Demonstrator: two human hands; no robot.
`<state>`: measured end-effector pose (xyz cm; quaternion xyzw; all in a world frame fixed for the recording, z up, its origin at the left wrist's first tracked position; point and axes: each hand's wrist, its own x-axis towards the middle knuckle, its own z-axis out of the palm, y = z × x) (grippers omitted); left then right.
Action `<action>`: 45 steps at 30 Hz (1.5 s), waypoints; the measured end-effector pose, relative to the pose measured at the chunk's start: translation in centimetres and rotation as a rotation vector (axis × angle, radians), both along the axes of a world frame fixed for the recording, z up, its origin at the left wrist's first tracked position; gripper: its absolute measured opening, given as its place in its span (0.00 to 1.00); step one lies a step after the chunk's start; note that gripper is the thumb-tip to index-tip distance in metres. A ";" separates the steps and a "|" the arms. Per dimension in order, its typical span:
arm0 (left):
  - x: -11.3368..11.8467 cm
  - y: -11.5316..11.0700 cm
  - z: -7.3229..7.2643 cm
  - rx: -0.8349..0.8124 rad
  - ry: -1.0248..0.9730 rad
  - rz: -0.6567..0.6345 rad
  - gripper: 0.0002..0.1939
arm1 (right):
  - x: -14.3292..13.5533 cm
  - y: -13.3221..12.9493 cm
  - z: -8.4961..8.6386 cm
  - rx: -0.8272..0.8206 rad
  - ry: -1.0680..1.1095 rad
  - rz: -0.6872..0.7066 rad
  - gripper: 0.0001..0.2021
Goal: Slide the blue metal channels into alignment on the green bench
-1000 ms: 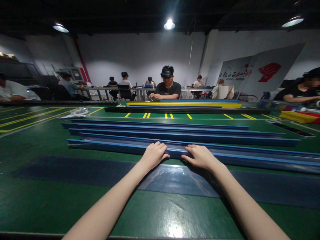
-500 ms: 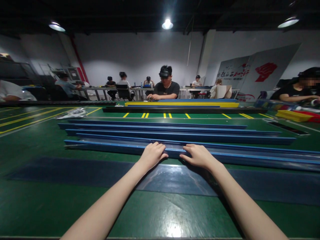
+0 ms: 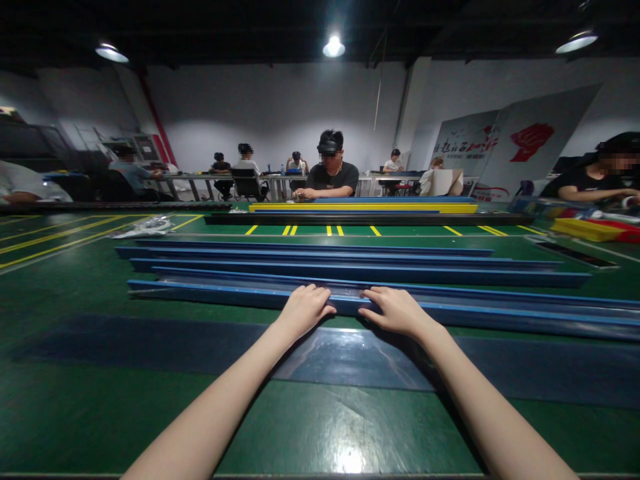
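My left hand (image 3: 306,308) and my right hand (image 3: 394,309) are a short gap apart on the nearest long blue channel (image 3: 200,294). On each hand the fingers reach over the channel's near wall into its trough, and the thumb stays on the outer side facing me. The channel lies lengthwise across the table, trough upward, running off the right edge of the view. Between it and me a flat, dark blue, see-through strip (image 3: 150,343) lies under my forearms, with light glaring on its middle.
Further blue channels (image 3: 360,273) lie just behind. Beyond them are a black bar (image 3: 370,219), a yellow bar (image 3: 360,209) and a clear plastic bag (image 3: 150,225). A dark flat device (image 3: 575,254) and a yellow tray (image 3: 585,229) are at right. A co-worker (image 3: 333,175) sits opposite.
Almost nothing differs. My right hand has edged very slightly left along the channel wall; the left hand keeps its place.
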<state>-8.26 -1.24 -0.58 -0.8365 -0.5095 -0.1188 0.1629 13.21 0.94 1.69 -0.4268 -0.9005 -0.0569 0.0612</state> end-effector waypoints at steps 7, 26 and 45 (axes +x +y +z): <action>0.0 0.1 -0.1 -0.007 -0.011 0.000 0.12 | 0.1 0.0 -0.1 -0.006 0.016 -0.003 0.22; 0.0 0.1 0.0 -0.011 -0.051 0.006 0.13 | 0.1 0.1 0.0 -0.027 0.053 -0.008 0.16; 0.1 -0.1 0.1 0.004 -0.066 0.092 0.17 | -0.2 0.2 -0.1 -0.002 0.024 0.000 0.13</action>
